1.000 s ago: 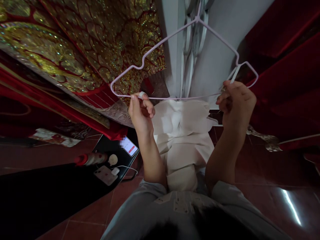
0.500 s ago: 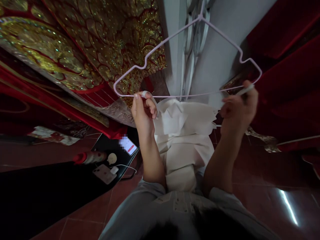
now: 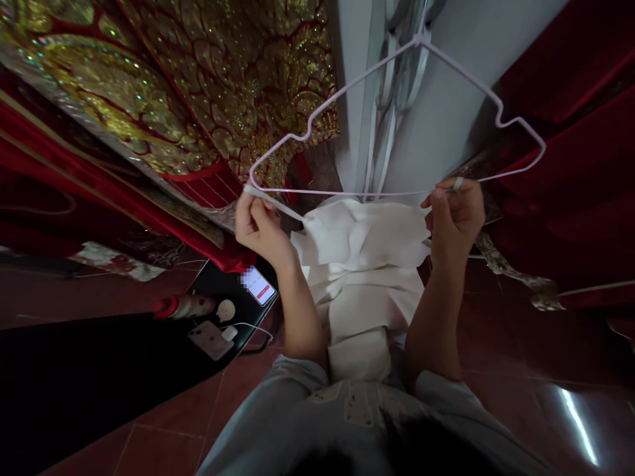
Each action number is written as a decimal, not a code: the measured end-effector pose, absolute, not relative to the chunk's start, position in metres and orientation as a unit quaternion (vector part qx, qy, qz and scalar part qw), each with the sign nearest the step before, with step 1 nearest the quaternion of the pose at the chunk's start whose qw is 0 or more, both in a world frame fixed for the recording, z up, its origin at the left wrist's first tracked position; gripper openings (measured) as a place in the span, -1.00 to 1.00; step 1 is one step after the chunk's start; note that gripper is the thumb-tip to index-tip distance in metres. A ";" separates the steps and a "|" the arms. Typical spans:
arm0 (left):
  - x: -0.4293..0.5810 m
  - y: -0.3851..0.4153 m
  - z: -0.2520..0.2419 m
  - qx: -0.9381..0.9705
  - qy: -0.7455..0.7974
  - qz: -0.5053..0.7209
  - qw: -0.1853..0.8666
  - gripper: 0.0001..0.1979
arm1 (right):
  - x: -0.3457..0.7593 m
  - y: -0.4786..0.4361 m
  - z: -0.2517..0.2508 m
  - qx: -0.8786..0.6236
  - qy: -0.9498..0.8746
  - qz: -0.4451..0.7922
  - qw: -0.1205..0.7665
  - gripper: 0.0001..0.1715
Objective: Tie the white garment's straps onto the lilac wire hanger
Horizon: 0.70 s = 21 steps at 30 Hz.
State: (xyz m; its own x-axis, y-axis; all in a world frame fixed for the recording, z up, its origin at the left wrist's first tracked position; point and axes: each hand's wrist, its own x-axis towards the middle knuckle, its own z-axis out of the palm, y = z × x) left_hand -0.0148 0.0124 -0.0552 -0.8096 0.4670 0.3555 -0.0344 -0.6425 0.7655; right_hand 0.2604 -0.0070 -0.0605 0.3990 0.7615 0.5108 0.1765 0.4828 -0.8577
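Note:
A pale pink clothes hanger (image 3: 342,84) is held up in front of me, its hook running out of the top of the picture. My right hand (image 3: 459,215) pinches the hanger's lower bar toward its right end, and a white strap lies over a finger there. Near the bar's left corner, my left hand (image 3: 260,225) is closed on another white strap (image 3: 280,203). That strap is drawn taut down to a white pleated garment (image 3: 367,297), which hangs below the bar between my forearms. Where the right strap joins the garment is hidden.
Gold sequined red garments (image 3: 238,79) hang at left, dark red fabric (image 3: 585,152) at right. Behind the hanger is a pale panel with metal bars (image 3: 381,132). A black table (image 3: 124,370) at lower left bears a lit phone (image 3: 260,287), another phone (image 3: 211,340) and a red-capped bottle (image 3: 186,306).
The hanger has shifted right in view. My left hand has left the bar and moved outward, pulling its strap tight. My right hand has moved inward and now pinches the bar.

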 end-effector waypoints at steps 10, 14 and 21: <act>-0.058 0.016 -0.022 0.300 0.371 0.824 0.306 -0.57 | 0.258 -0.011 -0.052 -0.472 -0.506 0.216 0.689 -0.58; -0.053 0.022 0.008 0.399 0.388 0.756 0.346 -0.68 | 0.259 -0.010 -0.051 -0.469 -0.506 0.220 0.689 -0.53; -0.033 0.038 0.031 0.506 0.411 0.666 0.363 -0.42 | 0.261 -0.010 -0.055 -0.457 -0.502 0.219 0.701 -0.56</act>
State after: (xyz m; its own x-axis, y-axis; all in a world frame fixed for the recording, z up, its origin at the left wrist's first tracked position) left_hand -0.0332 0.0384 0.0309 -0.2251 0.8987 0.3765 -0.0675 -0.3998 0.9141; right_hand 0.2614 -0.0099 -0.0553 0.3992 0.7660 0.5038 0.1513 0.4869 -0.8602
